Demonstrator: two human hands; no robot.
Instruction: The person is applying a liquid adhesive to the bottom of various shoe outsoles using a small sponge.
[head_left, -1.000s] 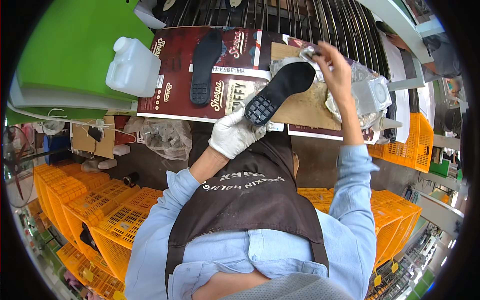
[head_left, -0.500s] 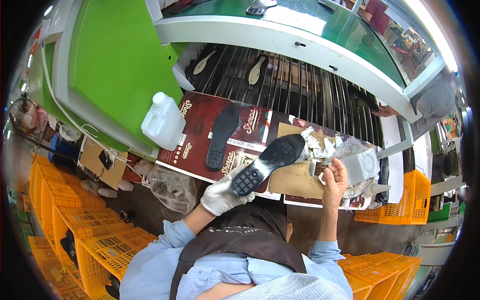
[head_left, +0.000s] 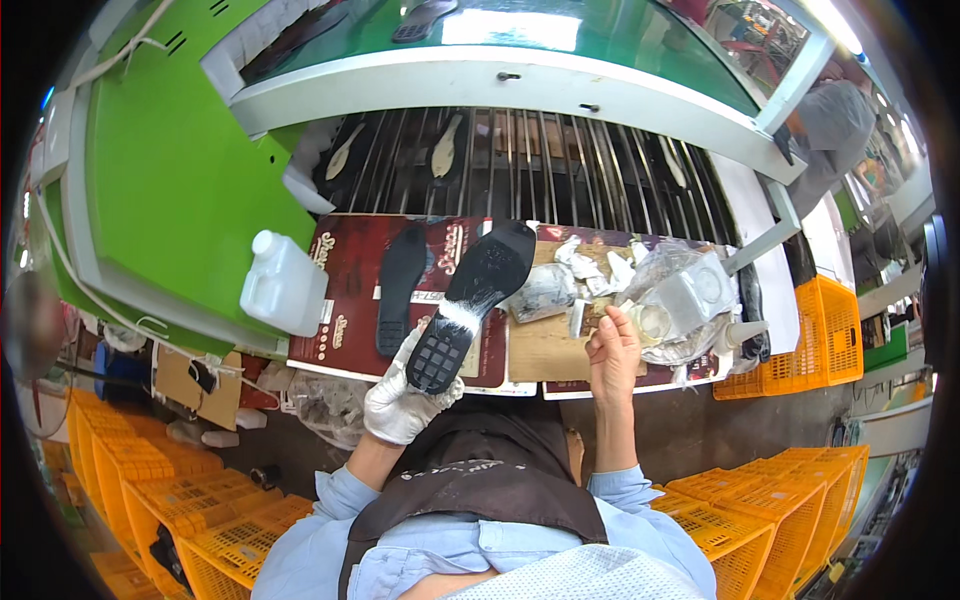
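My left hand (head_left: 410, 400), in a white glove, grips a black shoe sole (head_left: 490, 265) by its heel end, with the gridded heel and a white smear across the middle facing up. My bare right hand (head_left: 612, 350) is pinched around what looks like a small brush (head_left: 594, 316) with a brown handle and pale end; the fingers partly hide it. A second black sole (head_left: 402, 285) lies on the dark red printed cardboard (head_left: 345, 340), left of the held one. A whitish-grey smeared container (head_left: 545, 292) rests on brown cardboard (head_left: 545, 365) between my hands.
A white plastic jug (head_left: 284, 285) stands at left by the green machine (head_left: 180, 150). Crumpled white scraps (head_left: 590, 268), a clear plastic container (head_left: 700, 285) and a squeeze bottle (head_left: 738, 335) crowd the right. Soles lie on the rollers (head_left: 500, 170) beyond. Orange crates (head_left: 770, 490) flank me.
The sole in my left hand has swung more upright and left, uncovering the smeared container. My right hand stays pinched, slightly lower and leftward in view. The whole view has shifted.
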